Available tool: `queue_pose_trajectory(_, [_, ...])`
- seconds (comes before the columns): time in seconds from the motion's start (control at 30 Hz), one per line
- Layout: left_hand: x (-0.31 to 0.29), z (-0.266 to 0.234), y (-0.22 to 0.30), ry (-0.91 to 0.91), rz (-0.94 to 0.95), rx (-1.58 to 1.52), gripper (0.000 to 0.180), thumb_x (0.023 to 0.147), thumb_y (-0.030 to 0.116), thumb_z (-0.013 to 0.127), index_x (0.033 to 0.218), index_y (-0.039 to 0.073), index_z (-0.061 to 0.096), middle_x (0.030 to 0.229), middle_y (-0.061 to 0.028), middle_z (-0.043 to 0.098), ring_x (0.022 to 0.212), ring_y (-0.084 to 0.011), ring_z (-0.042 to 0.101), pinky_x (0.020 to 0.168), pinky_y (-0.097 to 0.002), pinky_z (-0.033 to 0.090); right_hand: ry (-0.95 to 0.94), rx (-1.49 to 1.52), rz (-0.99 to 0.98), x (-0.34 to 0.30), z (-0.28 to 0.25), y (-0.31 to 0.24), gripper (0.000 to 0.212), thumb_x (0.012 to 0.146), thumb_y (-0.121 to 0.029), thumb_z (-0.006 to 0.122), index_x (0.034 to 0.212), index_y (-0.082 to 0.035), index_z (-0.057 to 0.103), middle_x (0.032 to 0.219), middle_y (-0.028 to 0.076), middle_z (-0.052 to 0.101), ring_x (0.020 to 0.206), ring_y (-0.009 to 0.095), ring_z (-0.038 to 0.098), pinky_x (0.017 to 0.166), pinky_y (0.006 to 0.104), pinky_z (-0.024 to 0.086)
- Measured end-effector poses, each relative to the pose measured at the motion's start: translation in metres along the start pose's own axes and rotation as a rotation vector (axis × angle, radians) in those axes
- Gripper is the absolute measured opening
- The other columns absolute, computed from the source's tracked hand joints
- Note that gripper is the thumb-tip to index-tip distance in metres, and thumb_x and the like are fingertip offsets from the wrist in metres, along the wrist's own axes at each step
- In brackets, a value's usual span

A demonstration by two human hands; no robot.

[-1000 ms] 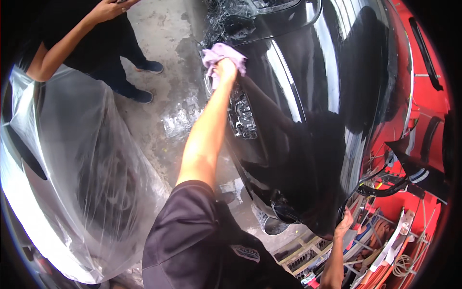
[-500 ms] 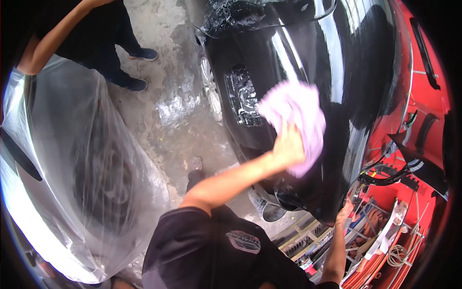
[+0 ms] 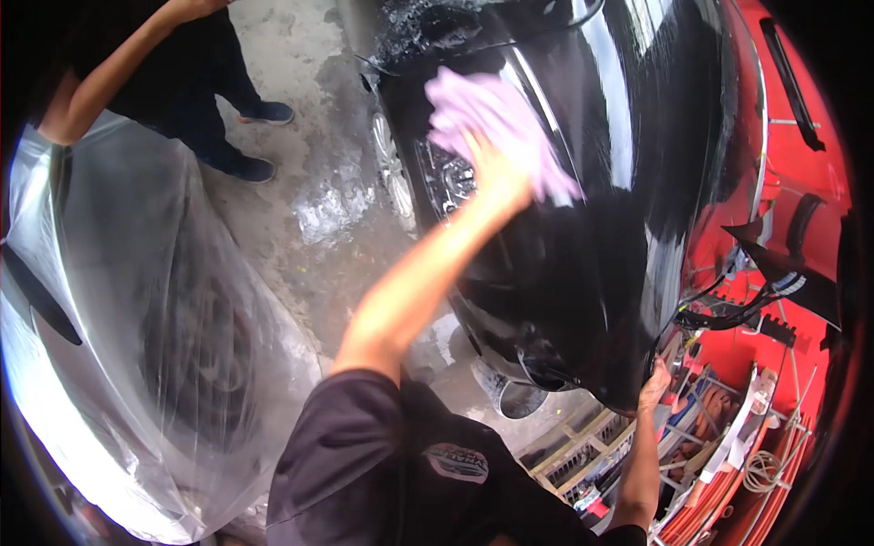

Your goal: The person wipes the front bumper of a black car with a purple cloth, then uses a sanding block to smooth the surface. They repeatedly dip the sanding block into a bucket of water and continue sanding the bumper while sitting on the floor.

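A glossy black car body (image 3: 583,264) fills the middle and right of the view. My left arm stretches forward over it, and my left hand (image 3: 499,173) holds a light purple cloth (image 3: 478,105) against the dark surface. The cloth is bunched and slightly blurred by motion, and part of my fingers is hidden in it. Lower right, my right hand (image 3: 653,382) is closed at the rim of the car's near end, some of its fingers out of sight behind the edge.
A vehicle under clear plastic sheeting (image 3: 118,273) stands at the left. Another person (image 3: 196,100) stands on the concrete floor (image 3: 319,127) at upper left. A red car body (image 3: 810,182) is on the right, with a rack of tools and orange rods (image 3: 742,491) below.
My left hand and the cloth have slid forward and to the left over the black surface. My right hand stays at the near edge.
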State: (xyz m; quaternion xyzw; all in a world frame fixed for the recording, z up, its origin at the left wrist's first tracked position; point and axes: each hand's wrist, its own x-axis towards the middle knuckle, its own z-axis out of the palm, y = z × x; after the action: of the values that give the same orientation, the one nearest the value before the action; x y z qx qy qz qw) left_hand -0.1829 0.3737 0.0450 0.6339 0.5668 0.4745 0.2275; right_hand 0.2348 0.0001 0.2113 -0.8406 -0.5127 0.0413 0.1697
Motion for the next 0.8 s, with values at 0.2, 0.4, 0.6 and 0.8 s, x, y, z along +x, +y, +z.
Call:
queue_pose_trajectory(0.2, [-0.123,-0.027,0.077,-0.147,0.21,-0.425,0.054,0.091,0.024,0.062,0.139,-0.001,0.059,0.139,-0.0244,0.058,0.137,-0.0421,0.049,0.117,-0.0548,0.035,0.042,-0.036,0.007,-0.003,0.001,0.018,0.051,0.106,-0.031,0.041,0.115,0.008,0.072,0.107,0.023,0.075,0.1,0.034,0.069,0.097,0.0416,0.049])
queue_pose_trajectory(0.4, [0.046,0.017,-0.1,0.431,0.021,-0.082,0.032,0.096,0.021,0.054,0.113,-0.003,0.066,0.104,-0.0203,0.067,0.102,-0.0415,0.063,0.092,-0.0595,0.047,0.028,-0.211,-0.09,-0.013,-0.001,0.068,0.049,0.107,-0.028,0.041,0.119,0.009,0.071,0.114,0.023,0.074,0.109,0.036,0.068,0.103,0.0414,0.048])
queue_pose_trajectory(0.6, [0.061,0.033,-0.296,0.15,-0.324,0.236,0.037,0.101,0.026,0.051,0.128,0.005,0.065,0.116,-0.0148,0.072,0.101,-0.0304,0.07,0.091,-0.0449,0.054,0.029,-0.559,-0.41,-0.016,-0.026,0.148,0.046,0.103,-0.023,0.061,0.14,0.003,0.059,0.138,0.024,0.063,0.127,0.038,0.06,0.111,0.0475,0.046])
queue_pose_trajectory(0.8, [-0.113,0.071,-0.195,-0.649,-0.627,2.317,0.059,0.111,0.042,0.041,0.159,0.01,0.031,0.156,-0.0087,0.028,0.144,-0.0185,0.027,0.121,-0.0354,0.019,0.029,-0.63,-0.507,-0.028,-0.025,0.146,0.059,0.093,-0.022,0.074,0.142,0.006,0.054,0.135,0.028,0.062,0.125,0.045,0.06,0.11,0.0501,0.046])
